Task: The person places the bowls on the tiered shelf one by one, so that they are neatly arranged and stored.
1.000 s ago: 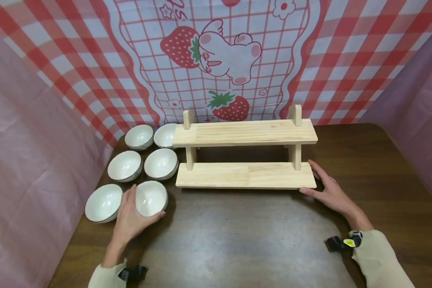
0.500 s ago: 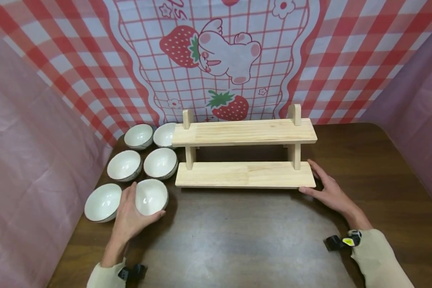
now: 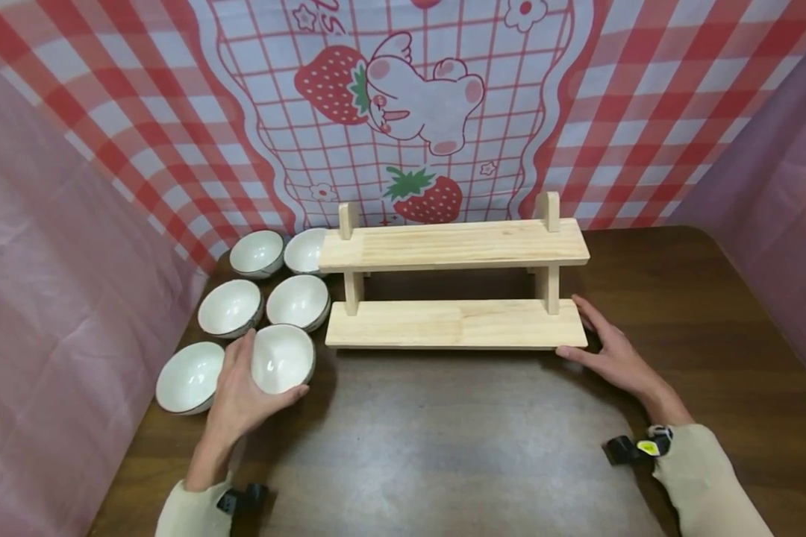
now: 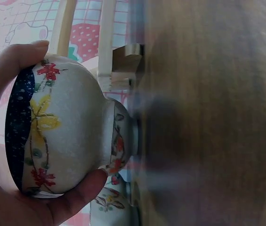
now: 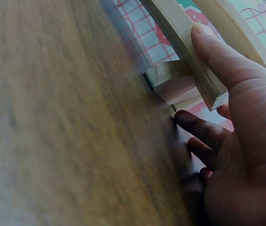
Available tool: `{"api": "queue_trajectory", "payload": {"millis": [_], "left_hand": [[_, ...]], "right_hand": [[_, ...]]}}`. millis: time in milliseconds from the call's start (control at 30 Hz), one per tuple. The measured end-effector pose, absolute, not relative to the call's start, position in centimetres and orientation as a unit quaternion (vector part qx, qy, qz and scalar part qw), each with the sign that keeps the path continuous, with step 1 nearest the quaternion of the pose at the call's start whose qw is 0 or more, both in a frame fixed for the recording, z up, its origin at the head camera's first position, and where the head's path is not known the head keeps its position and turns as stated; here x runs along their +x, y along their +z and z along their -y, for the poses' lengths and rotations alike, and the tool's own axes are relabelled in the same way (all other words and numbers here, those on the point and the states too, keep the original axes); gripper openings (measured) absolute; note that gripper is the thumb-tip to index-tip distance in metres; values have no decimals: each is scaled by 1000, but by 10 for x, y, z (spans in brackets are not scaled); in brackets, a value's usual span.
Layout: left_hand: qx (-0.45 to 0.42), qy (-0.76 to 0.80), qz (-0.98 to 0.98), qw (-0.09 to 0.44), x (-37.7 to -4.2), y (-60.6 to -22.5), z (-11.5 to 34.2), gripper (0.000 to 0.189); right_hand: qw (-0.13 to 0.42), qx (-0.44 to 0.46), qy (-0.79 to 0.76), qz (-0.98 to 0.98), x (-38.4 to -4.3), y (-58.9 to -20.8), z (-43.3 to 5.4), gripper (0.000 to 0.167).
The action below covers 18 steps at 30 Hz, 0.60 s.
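Note:
My left hand (image 3: 237, 394) grips a white bowl (image 3: 283, 359) by its sides, thumb on the near right side and fingers on the left. In the left wrist view this bowl (image 4: 72, 127) shows a dark blue rim band with red and yellow flowers, and its foot is off the table. A two-tier wooden shelf (image 3: 453, 324) stands right of the bowls. At the right end of its lower board, my right hand (image 3: 614, 359) holds on, thumb against the front edge and index finger at the far corner. In the right wrist view, the other fingers (image 5: 201, 128) curl below the board.
Several more white bowls stand left of the shelf, among them a near-left bowl (image 3: 189, 379), a middle bowl (image 3: 298, 302) and a back bowl (image 3: 305, 252) partly hidden by the upper board. A checked cloth (image 3: 618, 149) hangs behind the brown table (image 3: 443, 440).
My left hand has raised the bowl slightly and moved it a little away from me, toward the middle bowl. My right hand keeps its place on the shelf.

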<state>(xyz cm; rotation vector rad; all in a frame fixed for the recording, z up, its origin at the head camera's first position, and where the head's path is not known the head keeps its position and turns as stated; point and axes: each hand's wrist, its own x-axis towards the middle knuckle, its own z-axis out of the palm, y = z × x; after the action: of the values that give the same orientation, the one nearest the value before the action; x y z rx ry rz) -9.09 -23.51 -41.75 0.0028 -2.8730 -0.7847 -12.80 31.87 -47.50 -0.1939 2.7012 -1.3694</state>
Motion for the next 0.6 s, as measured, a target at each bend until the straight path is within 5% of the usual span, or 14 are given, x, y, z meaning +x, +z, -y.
{"api": "queue_trajectory", "payload": {"millis": [600], "left_hand": [[-30, -270, 958, 92, -101, -405, 223, 118]], "right_hand": [[43, -72, -448, -890, -127, -477, -318, 97]]}}
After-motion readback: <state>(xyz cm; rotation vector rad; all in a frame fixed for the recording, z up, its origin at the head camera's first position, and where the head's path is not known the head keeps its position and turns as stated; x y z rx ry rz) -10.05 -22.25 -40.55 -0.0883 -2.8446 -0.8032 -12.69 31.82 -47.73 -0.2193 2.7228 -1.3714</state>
